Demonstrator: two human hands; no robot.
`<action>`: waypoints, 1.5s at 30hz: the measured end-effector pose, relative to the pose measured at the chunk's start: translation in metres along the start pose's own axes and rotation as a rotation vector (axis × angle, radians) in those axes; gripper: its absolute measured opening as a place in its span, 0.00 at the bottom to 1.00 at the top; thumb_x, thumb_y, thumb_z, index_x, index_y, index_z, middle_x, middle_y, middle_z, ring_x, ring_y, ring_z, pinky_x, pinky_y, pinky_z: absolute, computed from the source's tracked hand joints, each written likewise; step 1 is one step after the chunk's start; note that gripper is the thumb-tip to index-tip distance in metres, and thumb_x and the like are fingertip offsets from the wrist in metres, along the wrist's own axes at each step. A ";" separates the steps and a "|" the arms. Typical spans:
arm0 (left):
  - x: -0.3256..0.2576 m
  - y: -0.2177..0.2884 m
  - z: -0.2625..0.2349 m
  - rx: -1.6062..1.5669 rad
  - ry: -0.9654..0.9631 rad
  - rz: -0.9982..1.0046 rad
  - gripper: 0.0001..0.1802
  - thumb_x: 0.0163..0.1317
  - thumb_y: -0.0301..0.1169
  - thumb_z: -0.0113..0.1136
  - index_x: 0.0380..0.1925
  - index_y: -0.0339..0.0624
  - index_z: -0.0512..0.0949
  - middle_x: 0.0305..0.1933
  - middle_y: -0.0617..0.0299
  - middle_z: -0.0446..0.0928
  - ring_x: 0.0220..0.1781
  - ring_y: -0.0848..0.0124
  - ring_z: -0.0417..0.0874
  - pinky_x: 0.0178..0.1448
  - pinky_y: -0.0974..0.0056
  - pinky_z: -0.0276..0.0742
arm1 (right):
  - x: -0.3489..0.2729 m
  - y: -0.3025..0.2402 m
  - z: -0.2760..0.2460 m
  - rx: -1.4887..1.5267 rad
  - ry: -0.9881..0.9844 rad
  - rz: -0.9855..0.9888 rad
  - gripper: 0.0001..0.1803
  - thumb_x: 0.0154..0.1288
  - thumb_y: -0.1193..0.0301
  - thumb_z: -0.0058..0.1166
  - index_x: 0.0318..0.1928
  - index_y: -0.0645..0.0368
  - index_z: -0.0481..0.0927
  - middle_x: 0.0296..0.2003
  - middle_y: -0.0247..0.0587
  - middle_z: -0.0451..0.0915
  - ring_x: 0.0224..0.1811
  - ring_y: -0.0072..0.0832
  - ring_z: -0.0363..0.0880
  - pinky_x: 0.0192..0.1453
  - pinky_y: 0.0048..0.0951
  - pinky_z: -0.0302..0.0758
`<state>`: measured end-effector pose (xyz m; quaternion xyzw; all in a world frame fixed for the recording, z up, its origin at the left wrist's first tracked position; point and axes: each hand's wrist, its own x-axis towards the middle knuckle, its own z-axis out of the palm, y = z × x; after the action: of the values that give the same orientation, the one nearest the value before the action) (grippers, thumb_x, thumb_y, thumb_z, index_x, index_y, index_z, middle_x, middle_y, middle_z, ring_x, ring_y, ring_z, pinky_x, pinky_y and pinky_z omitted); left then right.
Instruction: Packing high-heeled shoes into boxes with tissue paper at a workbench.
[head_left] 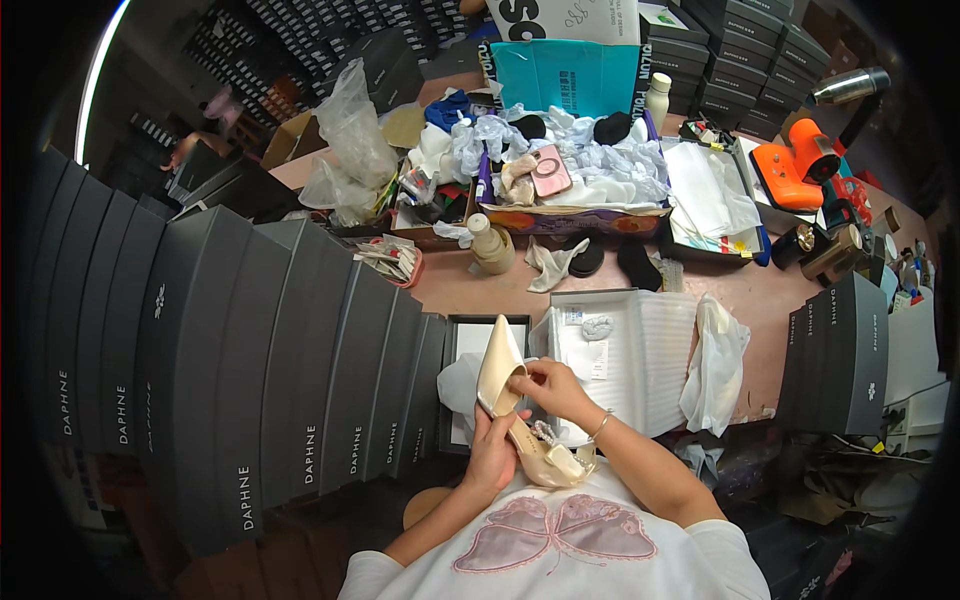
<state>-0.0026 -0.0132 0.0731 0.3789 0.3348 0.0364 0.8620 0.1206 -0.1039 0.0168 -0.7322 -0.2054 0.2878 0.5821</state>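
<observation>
A cream pointed-toe shoe (499, 372) is held up in front of my chest, its toe pointing away from me. My left hand (490, 452) wraps round its middle from below. The fingers of my right hand (556, 390) are bent and pressed together at the foot opening; what they pinch inside is hidden. A strand of beads (543, 432) and a bow-like piece (560, 464) show at the heel end near my shirt. Just beyond my hands, an open white box (582, 352) holds a crumpled paper ball (597, 328) and a printed slip.
Dark shoe boxes (280, 370) line the left side, with more boxes (838, 345) at the right. White wrapping (716, 365) lies beside the open box. Farther back stand a bottle (490, 243), a carton of crumpled paper (570, 218) with a pink phone (551, 171), and an orange tape dispenser (796, 172).
</observation>
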 end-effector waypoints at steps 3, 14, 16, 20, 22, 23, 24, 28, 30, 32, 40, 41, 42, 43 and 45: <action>-0.008 -0.004 0.006 0.049 -0.014 0.049 0.27 0.66 0.23 0.46 0.63 0.50 0.54 0.57 0.61 0.65 0.49 0.69 0.74 0.50 0.60 0.76 | 0.005 0.015 0.019 0.066 0.105 -0.005 0.13 0.62 0.68 0.53 0.37 0.67 0.81 0.29 0.43 0.77 0.30 0.29 0.76 0.36 0.28 0.73; -0.009 -0.010 0.006 -0.022 -0.012 0.109 0.26 0.65 0.22 0.49 0.60 0.46 0.54 0.50 0.59 0.67 0.44 0.73 0.75 0.45 0.66 0.77 | -0.017 -0.006 0.018 0.334 0.013 0.181 0.12 0.56 0.71 0.55 0.38 0.67 0.77 0.30 0.48 0.75 0.32 0.29 0.73 0.37 0.26 0.70; -0.009 -0.004 0.008 -0.021 0.000 0.120 0.25 0.65 0.23 0.49 0.60 0.46 0.54 0.50 0.59 0.67 0.44 0.73 0.75 0.45 0.66 0.77 | -0.032 -0.005 0.008 0.425 -0.095 0.175 0.14 0.56 0.71 0.56 0.41 0.66 0.77 0.31 0.47 0.75 0.32 0.28 0.74 0.37 0.25 0.71; -0.006 0.002 -0.002 0.086 0.045 0.216 0.27 0.66 0.23 0.49 0.62 0.47 0.53 0.52 0.60 0.67 0.47 0.72 0.74 0.46 0.65 0.78 | -0.049 0.010 -0.035 -0.290 -0.201 0.233 0.18 0.56 0.73 0.58 0.47 0.66 0.77 0.32 0.45 0.77 0.31 0.29 0.77 0.35 0.26 0.74; -0.002 0.005 -0.005 0.147 0.071 0.275 0.28 0.66 0.23 0.49 0.63 0.48 0.52 0.53 0.60 0.66 0.49 0.72 0.73 0.46 0.65 0.79 | -0.057 0.000 -0.042 -0.259 -0.066 0.110 0.19 0.57 0.73 0.59 0.50 0.64 0.76 0.28 0.43 0.77 0.29 0.27 0.78 0.35 0.25 0.74; -0.001 0.009 -0.010 0.116 0.034 0.209 0.28 0.68 0.28 0.49 0.65 0.49 0.52 0.56 0.60 0.66 0.51 0.70 0.73 0.48 0.62 0.79 | -0.062 -0.009 -0.045 -0.245 0.001 0.049 0.20 0.58 0.73 0.60 0.51 0.63 0.75 0.26 0.42 0.77 0.29 0.25 0.78 0.34 0.24 0.75; 0.000 0.011 -0.013 0.029 0.020 0.115 0.27 0.69 0.31 0.48 0.65 0.49 0.53 0.56 0.60 0.66 0.51 0.70 0.73 0.49 0.61 0.78 | -0.064 -0.022 -0.044 -0.210 0.083 -0.092 0.20 0.58 0.74 0.61 0.51 0.63 0.75 0.26 0.42 0.77 0.28 0.26 0.78 0.34 0.24 0.74; 0.005 0.012 -0.007 -0.166 -0.106 -0.095 0.27 0.71 0.48 0.41 0.64 0.47 0.60 0.60 0.60 0.66 0.59 0.65 0.70 0.61 0.54 0.70 | -0.056 -0.059 -0.025 -0.359 0.139 -0.512 0.18 0.53 0.76 0.62 0.47 0.58 0.76 0.29 0.40 0.76 0.29 0.35 0.76 0.34 0.34 0.73; -0.001 0.012 0.007 -0.208 -0.167 -0.080 0.28 0.71 0.51 0.41 0.63 0.46 0.61 0.61 0.60 0.66 0.63 0.64 0.68 0.65 0.54 0.65 | -0.049 -0.049 -0.018 -0.591 0.051 -0.733 0.14 0.51 0.74 0.60 0.40 0.55 0.76 0.29 0.38 0.74 0.31 0.35 0.74 0.36 0.34 0.71; -0.004 -0.001 0.004 -0.151 -0.133 -0.086 0.31 0.71 0.53 0.41 0.64 0.45 0.59 0.64 0.58 0.65 0.66 0.63 0.65 0.69 0.56 0.61 | -0.040 -0.048 -0.014 -0.687 0.044 -0.771 0.08 0.50 0.70 0.57 0.33 0.54 0.74 0.28 0.36 0.71 0.33 0.33 0.72 0.35 0.33 0.70; 0.012 -0.030 -0.027 -0.070 -0.006 -0.200 0.24 0.70 0.46 0.48 0.57 0.40 0.65 0.50 0.56 0.74 0.46 0.65 0.79 0.48 0.58 0.78 | -0.025 0.006 -0.028 -0.375 0.077 -0.168 0.11 0.56 0.67 0.59 0.39 0.58 0.80 0.37 0.47 0.79 0.41 0.44 0.80 0.41 0.43 0.76; 0.011 -0.026 -0.025 -0.020 0.030 -0.201 0.22 0.70 0.43 0.49 0.55 0.40 0.65 0.47 0.56 0.75 0.41 0.66 0.80 0.43 0.59 0.81 | -0.016 0.022 -0.045 -0.547 0.146 -0.136 0.12 0.55 0.67 0.60 0.39 0.58 0.80 0.37 0.47 0.79 0.41 0.45 0.79 0.41 0.42 0.76; 0.013 -0.029 -0.028 -0.034 0.036 -0.240 0.22 0.70 0.44 0.49 0.54 0.39 0.67 0.45 0.57 0.75 0.39 0.66 0.80 0.42 0.60 0.80 | -0.006 0.042 -0.059 -0.716 0.214 -0.102 0.12 0.54 0.67 0.61 0.38 0.58 0.80 0.36 0.47 0.79 0.40 0.45 0.79 0.41 0.42 0.76; 0.016 -0.031 -0.031 -0.040 0.036 -0.281 0.22 0.70 0.45 0.48 0.53 0.38 0.69 0.43 0.58 0.76 0.36 0.66 0.80 0.40 0.61 0.80 | 0.001 0.066 -0.065 -0.871 0.204 -0.083 0.15 0.53 0.66 0.63 0.40 0.58 0.80 0.37 0.47 0.79 0.39 0.44 0.79 0.41 0.40 0.76; 0.020 -0.026 -0.021 0.006 0.023 -0.305 0.23 0.69 0.46 0.48 0.51 0.37 0.70 0.39 0.57 0.76 0.33 0.64 0.80 0.39 0.60 0.80 | 0.014 0.099 -0.075 -1.087 0.223 -0.130 0.17 0.52 0.66 0.64 0.42 0.59 0.79 0.37 0.47 0.79 0.38 0.42 0.78 0.40 0.38 0.75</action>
<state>-0.0052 -0.0120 0.0341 0.3256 0.3985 -0.0914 0.8525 0.1773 -0.1741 -0.0701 -0.9388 -0.3062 0.0247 0.1556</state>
